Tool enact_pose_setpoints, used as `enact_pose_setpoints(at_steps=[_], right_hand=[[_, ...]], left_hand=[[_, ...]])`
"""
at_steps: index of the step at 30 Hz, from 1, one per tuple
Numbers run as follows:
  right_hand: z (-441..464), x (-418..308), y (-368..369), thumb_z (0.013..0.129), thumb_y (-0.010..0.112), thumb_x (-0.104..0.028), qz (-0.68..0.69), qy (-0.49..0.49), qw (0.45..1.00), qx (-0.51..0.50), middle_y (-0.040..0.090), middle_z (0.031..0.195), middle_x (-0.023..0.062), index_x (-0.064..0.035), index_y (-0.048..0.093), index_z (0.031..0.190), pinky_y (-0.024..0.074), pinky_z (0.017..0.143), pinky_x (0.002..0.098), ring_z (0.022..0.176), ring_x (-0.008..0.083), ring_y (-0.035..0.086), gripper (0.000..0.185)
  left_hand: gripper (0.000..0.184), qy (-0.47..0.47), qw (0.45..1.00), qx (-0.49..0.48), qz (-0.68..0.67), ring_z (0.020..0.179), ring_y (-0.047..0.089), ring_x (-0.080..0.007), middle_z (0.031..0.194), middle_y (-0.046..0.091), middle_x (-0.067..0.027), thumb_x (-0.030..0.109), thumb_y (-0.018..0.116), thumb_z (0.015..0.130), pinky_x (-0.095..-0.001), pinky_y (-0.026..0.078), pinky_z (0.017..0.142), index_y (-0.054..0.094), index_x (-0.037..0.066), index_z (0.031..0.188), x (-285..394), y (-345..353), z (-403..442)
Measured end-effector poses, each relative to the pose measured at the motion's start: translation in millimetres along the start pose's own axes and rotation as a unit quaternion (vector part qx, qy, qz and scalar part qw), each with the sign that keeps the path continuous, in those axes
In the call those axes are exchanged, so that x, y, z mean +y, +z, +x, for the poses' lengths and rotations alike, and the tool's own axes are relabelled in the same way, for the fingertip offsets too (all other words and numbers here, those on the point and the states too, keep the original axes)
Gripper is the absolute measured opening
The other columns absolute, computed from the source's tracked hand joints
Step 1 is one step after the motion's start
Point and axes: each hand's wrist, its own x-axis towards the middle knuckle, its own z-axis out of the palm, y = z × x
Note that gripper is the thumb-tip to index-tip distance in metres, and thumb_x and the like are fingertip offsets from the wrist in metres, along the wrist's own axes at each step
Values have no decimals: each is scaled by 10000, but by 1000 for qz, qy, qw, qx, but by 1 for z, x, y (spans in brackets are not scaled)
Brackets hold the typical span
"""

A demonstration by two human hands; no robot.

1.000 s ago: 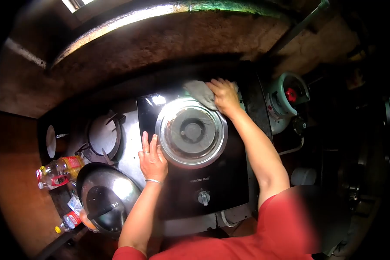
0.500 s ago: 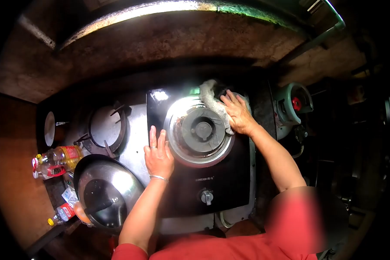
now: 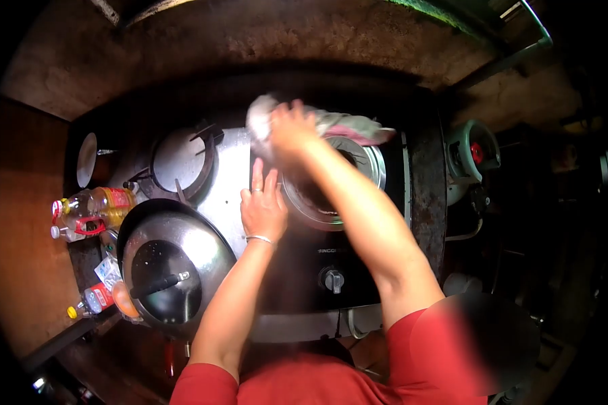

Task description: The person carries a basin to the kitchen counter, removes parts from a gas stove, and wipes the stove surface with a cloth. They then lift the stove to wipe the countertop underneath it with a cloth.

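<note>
The cloth [image 3: 352, 127] stretches along the far edge of the black stove [image 3: 290, 287], from its far left corner to behind the round burner [image 3: 379, 169]. It looks light, limp and soft, likely to bunch or fold; its thick middle seems the best hold, under a flat palm. The right hand [image 3: 294, 131] is on top of it, fingers spread; blur hides whether they pinch the fabric. The cloth lies beyond the left hand [image 3: 263, 206], which is open and empty, just apart from it at the stove's left edge. Nearer the front edge is the knob [image 3: 334, 281]; past the left edge sits a domed metal lid [image 3: 206, 246]
</note>
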Motion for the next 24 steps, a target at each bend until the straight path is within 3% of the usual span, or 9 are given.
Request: enact_pose_setpoints(at_steps=[3,5,6,9,11,15,18,19,24], right_hand=[[-6,-4,15,897,589,-322,14,-99,994,43,307,1527,142,-99,323,1471,225,1105,609,1436,385,201,671],[-6,29,-16,904,562,-318,-79,-50,994,-59,257,1564,107,-178,334,1479,286,1059,628,1413,383,254,634],[-1,61,-2,894,555,-274,-6,-26,1000,0,278,1555,114,-190,329,1483,301,1036,648,1391,380,306,636],[-13,139,13,921,528,-250,137,22,989,60,411,1474,137,-210,471,1408,309,1120,381,1375,345,354,492],[-46,162,19,929,521,-261,112,66,984,118,392,1489,124,-165,464,1412,306,1120,404,1380,363,339,496],[-113,200,61,956,474,-280,118,144,961,203,428,1455,148,-107,457,1401,334,1096,434,1350,424,352,478],[-170,189,94,950,487,-279,95,180,951,231,474,1360,179,-72,475,1365,371,1029,430,1249,404,424,464],[-191,180,104,946,493,-272,113,196,944,241,497,1315,186,-58,486,1346,386,1000,423,1207,390,452,453],[-300,115,128,930,525,-234,430,307,809,259,611,1092,216,13,540,1250,461,852,387,993,319,589,404]], left_hand=[[291,-14,1000,-1,22,935,550,-405,1365,482,-197,143,557,876,-436,463,839,569,116,1166,1,1,-2],[335,-9,1000,10,3,1000,559,-404,1407,452,-185,131,561,873,-429,463,863,565,140,1208,4,-3,2],[360,-14,1000,-8,-8,1017,565,-391,1444,422,-156,128,561,883,-425,462,872,559,157,1242,7,-9,4],[364,-17,1000,-4,2,999,576,-378,1459,415,-118,146,568,893,-425,473,866,561,177,1255,5,-5,4],[385,-10,1000,16,12,902,582,-349,1461,422,-103,144,578,873,-402,489,822,584,179,1256,5,-2,4],[415,-41,999,13,-8,961,584,-378,1455,418,-130,171,568,895,-422,486,867,527,188,1307,8,-3,4],[515,-39,996,78,-27,1101,563,-391,1435,416,-189,225,555,915,-446,470,912,398,131,1396,6,2,5],[541,-79,994,40,-61,1140,551,-386,1410,435,-208,248,553,921,-451,466,912,367,95,1406,8,-3,6],[592,-232,967,-57,-90,1025,614,-429,1076,642,-290,463,544,914,-468,465,896,503,-11,1266,-4,-8,10]])
